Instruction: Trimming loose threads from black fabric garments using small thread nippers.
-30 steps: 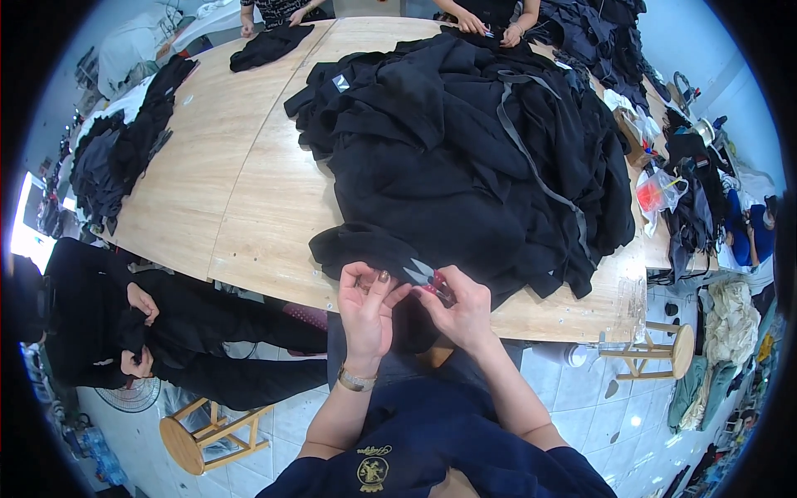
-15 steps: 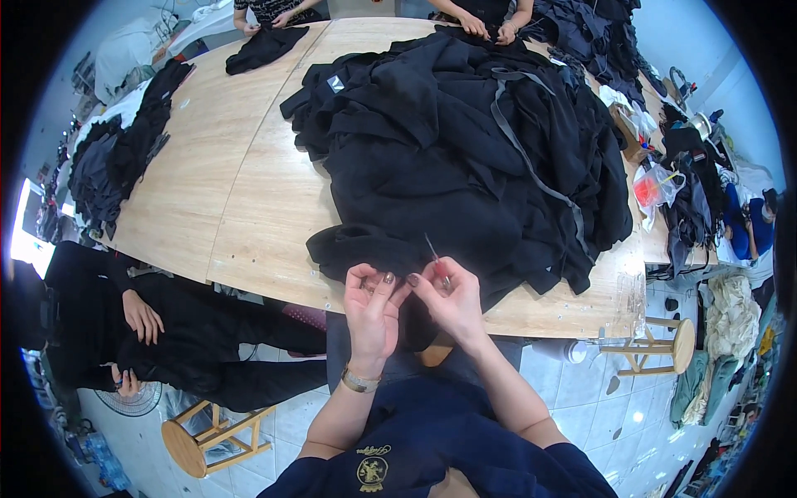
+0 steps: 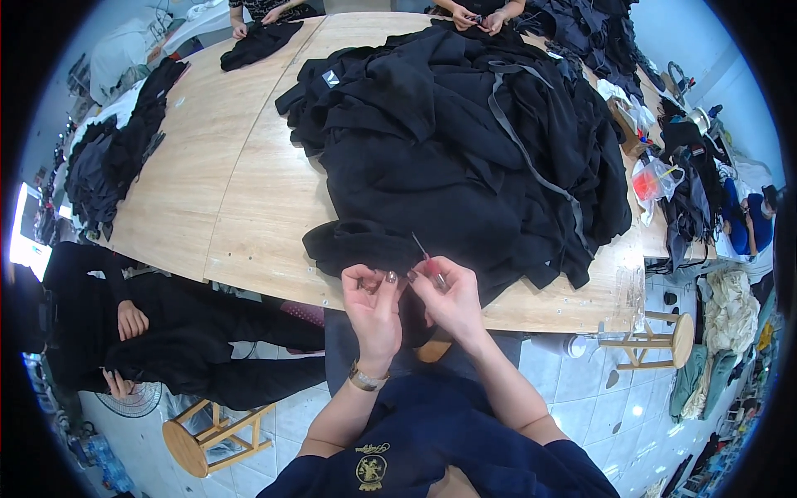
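At the table's near edge, both my hands are close together over black cloth point(image 3: 413, 310). My left hand point(image 3: 373, 311) is closed, thumb and fingers pinching an edge of this cloth. Beside it, my right hand point(image 3: 452, 299) is curled around a small red-handled tool point(image 3: 421, 245) whose thin metal shaft points up and away from me. The right fingertips are also at the cloth edge, close to the left thumb. A large heap of black garments point(image 3: 465, 166) spreads over the table beyond my hands, with a grey strap point(image 3: 519, 145) lying across it.
The wooden table point(image 3: 249, 207) extends left. Two people work across it; another person point(image 3: 133, 332) sits at my left. Wooden stools point(image 3: 191, 440) stand on both sides. A plastic bag with a red drink point(image 3: 652, 184) and dark cloth point(image 3: 112, 178) lie toward the sides.
The tool's tip has swung slightly left and up, while my hands stay together at the cloth. Across the table, the right-hand person's hands have lifted a little.
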Motion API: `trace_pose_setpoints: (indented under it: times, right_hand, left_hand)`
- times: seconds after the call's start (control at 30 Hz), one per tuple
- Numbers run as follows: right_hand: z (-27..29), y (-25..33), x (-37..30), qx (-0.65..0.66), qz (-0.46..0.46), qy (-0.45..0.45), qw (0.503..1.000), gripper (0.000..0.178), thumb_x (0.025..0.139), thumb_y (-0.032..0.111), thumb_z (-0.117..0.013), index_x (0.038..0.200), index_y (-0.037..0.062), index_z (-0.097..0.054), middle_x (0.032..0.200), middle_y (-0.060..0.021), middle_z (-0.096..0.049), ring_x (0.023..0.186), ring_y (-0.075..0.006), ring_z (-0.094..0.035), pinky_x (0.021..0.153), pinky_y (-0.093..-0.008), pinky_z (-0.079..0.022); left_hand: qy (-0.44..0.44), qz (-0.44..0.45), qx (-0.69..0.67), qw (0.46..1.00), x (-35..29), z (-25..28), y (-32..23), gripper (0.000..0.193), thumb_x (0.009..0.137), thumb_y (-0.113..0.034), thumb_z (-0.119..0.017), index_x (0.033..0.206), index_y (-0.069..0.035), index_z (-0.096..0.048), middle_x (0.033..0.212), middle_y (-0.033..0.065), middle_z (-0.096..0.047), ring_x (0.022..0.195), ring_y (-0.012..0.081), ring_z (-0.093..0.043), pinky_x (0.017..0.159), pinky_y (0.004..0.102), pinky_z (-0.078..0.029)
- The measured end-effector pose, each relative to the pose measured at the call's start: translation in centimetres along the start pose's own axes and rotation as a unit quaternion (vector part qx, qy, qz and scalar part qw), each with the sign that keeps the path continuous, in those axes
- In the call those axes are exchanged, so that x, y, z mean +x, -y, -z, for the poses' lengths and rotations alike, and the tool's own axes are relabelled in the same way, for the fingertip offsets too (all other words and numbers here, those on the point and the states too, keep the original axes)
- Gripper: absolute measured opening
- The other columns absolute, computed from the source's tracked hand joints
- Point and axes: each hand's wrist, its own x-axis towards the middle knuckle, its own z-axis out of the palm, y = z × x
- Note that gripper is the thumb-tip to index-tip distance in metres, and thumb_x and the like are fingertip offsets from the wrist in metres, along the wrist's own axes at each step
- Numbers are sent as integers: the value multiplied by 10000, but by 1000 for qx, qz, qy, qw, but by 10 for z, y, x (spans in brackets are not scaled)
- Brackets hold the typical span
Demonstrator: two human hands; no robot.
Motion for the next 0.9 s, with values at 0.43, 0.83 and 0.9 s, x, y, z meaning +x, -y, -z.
trace_pose_setpoints:
  times: [0.43,0.83,0.9]
  right_hand:
    - [5,-2,1,53,-54,12,997,141,828,95,-584,870,-39,-596,493,-6,-516,357,-61,-473,348,-208,-354]
    - [4,-10,2,137,-50,22,989,72,826,36,-550,838,-30,-574,503,7,-503,362,-61,-465,353,-209,-359]
    - [4,-15,2,149,-42,23,988,68,824,32,-547,841,-29,-573,508,6,-506,362,-61,-464,352,-208,-359]
  left_hand:
    - [-9,-77,146,986,-3,-4,6,291,846,97,-564,1016,-76,-402,915,21,-475,847,55,-509,781,203,-472]
    - [-13,12,-11,1000,-2,-6,6,275,865,89,-531,1028,-92,-402,895,27,-491,847,98,-542,812,291,-513]
    - [-12,21,-22,999,-2,-6,5,265,870,77,-530,1030,-91,-403,888,27,-496,843,102,-546,813,301,-515]
